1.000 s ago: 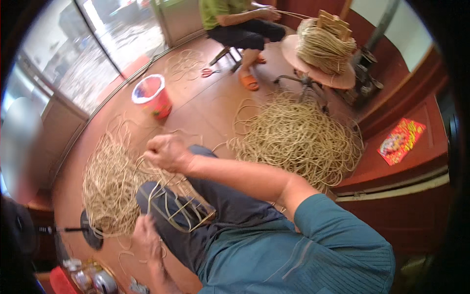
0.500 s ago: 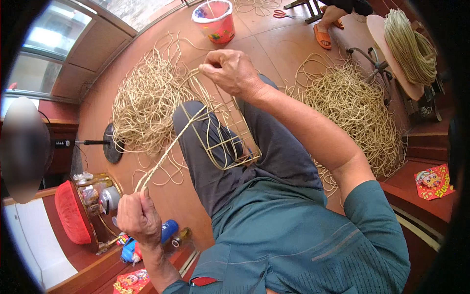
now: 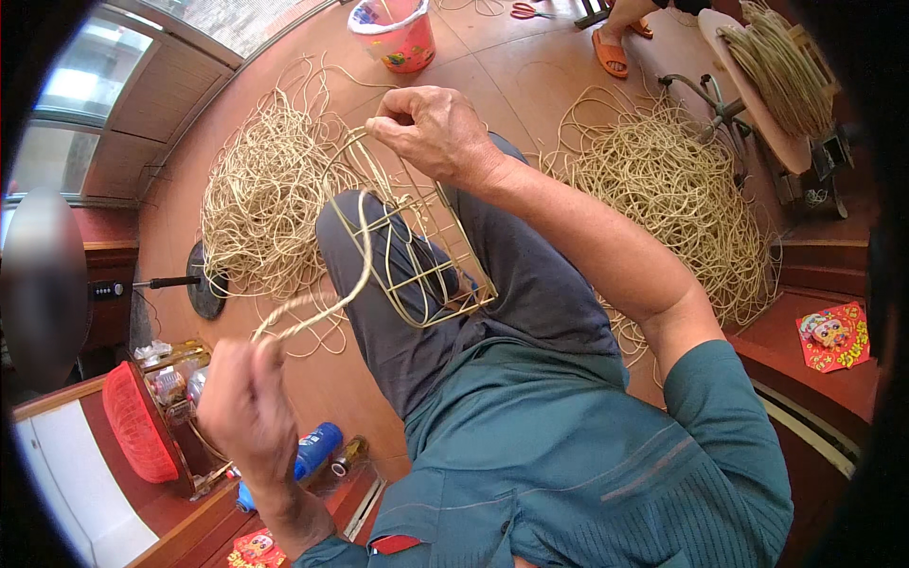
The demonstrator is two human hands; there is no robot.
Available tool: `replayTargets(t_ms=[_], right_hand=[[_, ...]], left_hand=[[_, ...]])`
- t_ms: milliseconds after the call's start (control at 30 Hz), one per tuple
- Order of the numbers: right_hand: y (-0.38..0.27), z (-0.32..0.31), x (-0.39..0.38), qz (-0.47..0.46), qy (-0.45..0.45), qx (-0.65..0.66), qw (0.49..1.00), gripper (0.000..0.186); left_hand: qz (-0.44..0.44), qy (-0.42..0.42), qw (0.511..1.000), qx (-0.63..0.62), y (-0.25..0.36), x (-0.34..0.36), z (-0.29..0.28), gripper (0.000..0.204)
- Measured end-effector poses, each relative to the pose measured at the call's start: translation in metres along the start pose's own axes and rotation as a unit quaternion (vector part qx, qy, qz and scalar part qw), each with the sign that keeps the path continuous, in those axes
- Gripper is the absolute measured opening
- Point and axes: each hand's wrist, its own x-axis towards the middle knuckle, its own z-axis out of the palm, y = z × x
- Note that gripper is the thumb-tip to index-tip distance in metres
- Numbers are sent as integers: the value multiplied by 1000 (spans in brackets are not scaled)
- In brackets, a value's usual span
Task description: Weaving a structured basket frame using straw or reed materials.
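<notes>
A rectangular wire frame (image 3: 431, 321), straw-coloured like the cord, rests across my thighs, with several loops of cord hanging at its far left end. My right hand (image 3: 436, 133) is closed in a pinch at that far end, holding the cord where it meets the frame; the exact spot between the fingers is hidden. From there a twisted straw-coloured cord (image 3: 364, 268) curves down and left in a slack bend. Its other end runs into my left hand (image 3: 248, 402), which is closed on it, slightly blurred and out beside my left knee.
Heaps of loose cord lie on the tiled floor, one on the left (image 3: 260, 199) and one on the right (image 3: 663, 185). Beyond stand a red bucket (image 3: 402, 43) and red-handled scissors (image 3: 526, 10). A cord bundle (image 3: 781, 80) sits at right, near another person's sandalled foot (image 3: 611, 52). A fan (image 3: 43, 284) stands left.
The cord between my hands has gone from straight and taut to slack and bowed. My left hand has shifted a little to the left; my right hand keeps its pinch at the frame.
</notes>
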Motion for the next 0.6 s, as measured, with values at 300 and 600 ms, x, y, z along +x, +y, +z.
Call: replayTargets(t_ms=[300, 600], right_hand=[[3, 6, 1, -8, 0, -4, 1000, 34], [7, 3, -1, -2, 15, 10, 1000, 34]], left_hand=[[-45, -133, 986, -94, -3, 49, 96, 41], [94, 112, 930, -337, -19, 97, 20, 27]])
